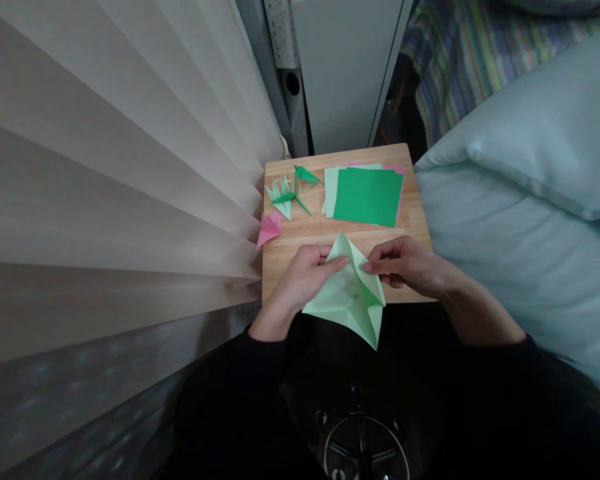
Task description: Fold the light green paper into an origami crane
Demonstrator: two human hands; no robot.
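Observation:
A light green sheet of origami paper (347,290), creased and partly folded, is held up over the front edge of a small wooden table (300,237). My left hand (310,273) pinches its upper left side, with the thumb on top and the fingers behind the paper. On the other side, my right hand (403,265) grips the right edge between thumb and fingertips. The paper's lower corner hangs past the table edge, and its folds stand partly open.
Folded paper pieces in green (295,193) and pink (269,229) lie at the table's left. A stack of coloured paper (367,197) sits at the back right. A pleated curtain (180,180) borders the left side, pale bedding (520,180) the right. A cabinet (347,67) stands behind.

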